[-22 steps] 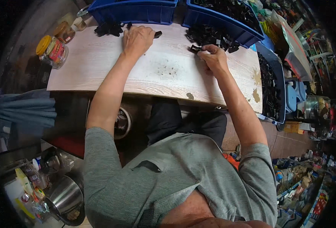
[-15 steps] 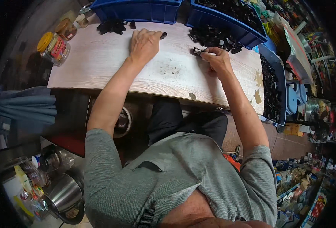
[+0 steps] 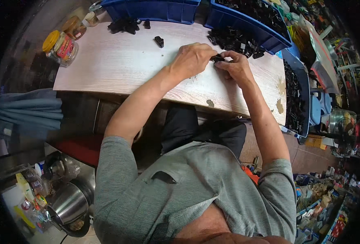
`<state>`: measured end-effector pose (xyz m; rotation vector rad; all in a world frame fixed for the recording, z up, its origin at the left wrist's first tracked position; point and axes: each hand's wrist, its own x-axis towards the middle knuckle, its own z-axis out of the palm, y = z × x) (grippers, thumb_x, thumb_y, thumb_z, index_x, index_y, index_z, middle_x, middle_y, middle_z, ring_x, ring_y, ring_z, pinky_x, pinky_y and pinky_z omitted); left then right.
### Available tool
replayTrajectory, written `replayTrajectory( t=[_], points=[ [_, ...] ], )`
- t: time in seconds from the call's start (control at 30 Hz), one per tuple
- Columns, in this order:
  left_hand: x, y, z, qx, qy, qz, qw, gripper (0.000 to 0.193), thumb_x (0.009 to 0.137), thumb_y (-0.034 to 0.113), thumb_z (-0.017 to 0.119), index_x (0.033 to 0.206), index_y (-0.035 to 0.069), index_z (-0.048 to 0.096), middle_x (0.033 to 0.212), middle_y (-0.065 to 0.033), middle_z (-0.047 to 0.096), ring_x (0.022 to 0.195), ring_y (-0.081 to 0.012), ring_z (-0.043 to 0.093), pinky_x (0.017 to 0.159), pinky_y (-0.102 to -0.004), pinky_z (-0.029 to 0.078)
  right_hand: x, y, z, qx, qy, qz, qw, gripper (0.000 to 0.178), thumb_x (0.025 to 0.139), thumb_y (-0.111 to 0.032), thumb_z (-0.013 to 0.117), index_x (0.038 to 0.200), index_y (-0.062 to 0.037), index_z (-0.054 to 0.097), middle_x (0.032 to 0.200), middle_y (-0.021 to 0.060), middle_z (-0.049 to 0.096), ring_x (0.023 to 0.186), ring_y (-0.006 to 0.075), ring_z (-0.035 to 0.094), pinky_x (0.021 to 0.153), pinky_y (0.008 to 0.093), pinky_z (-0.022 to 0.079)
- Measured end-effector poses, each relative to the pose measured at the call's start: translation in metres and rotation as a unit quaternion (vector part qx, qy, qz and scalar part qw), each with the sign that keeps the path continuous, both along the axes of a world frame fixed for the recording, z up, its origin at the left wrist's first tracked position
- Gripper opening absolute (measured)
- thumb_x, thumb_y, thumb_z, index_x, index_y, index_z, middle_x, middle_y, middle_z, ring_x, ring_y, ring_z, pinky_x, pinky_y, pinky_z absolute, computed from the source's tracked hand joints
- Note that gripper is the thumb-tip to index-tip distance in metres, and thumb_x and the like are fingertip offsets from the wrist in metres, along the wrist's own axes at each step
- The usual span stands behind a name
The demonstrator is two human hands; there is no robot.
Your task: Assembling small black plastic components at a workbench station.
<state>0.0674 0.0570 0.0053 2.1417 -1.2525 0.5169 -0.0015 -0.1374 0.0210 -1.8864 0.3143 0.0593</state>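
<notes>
Small black plastic part [image 3: 217, 58] just nearside of black parts heap [image 3: 233, 42]. Right hand [image 3: 238, 70] pinches it, thumb against finger; left hand [image 3: 193, 59] meets it, can't tell grip, hidden. Slight fingertip hold: slip could lose it in the heap.

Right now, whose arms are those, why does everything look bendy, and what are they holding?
No robot here: those arms belong to a person, with a left hand and a right hand. All the pictures come from a camera worn on the head, looking down; its wide lens bends straight edges. On the table lie a big black pile, a small black pile and a loose black piece. A jar with a yellow lid stands at the left. The right hand pinches a small black part; the left hand is right beside it, maybe touching.
</notes>
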Motion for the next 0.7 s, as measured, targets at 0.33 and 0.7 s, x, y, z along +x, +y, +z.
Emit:
replayTrajectory(
  t=[0.33, 0.7],
  points=[
    [0.004, -0.007, -0.008, -0.042, 0.029, -0.060, 0.997, 0.024, 0.089, 0.002, 0.066, 0.112, 0.006, 0.073, 0.110, -0.0123, 0.072, 0.095, -0.0298, 0.072, 0.080, -0.0372, 0.061, -0.008, 0.006, 0.008, -0.019, -0.030, -0.028, 0.999, 0.027, 0.080, -0.009, 0.080, 0.105, -0.0034, 0.071, 0.069, 0.0019, 0.065, 0.052, 0.0076, 0.056, 0.045, 0.0253, 0.042],
    [0.000, -0.015, -0.009, -0.035, 0.024, -0.062, 0.997, 0.033, 0.087, -0.001, 0.067, 0.118, 0.008, 0.072, 0.114, -0.0116, 0.071, 0.095, -0.0298, 0.072, 0.081, -0.0363, 0.061, -0.006, 0.001, 0.004, -0.035, -0.021, -0.011, 0.999, 0.028, 0.084, -0.009, 0.079, 0.110, -0.0024, 0.069, 0.068, 0.0014, 0.063, 0.051, 0.0077, 0.052, 0.045, 0.0240, 0.040]
  ],
)
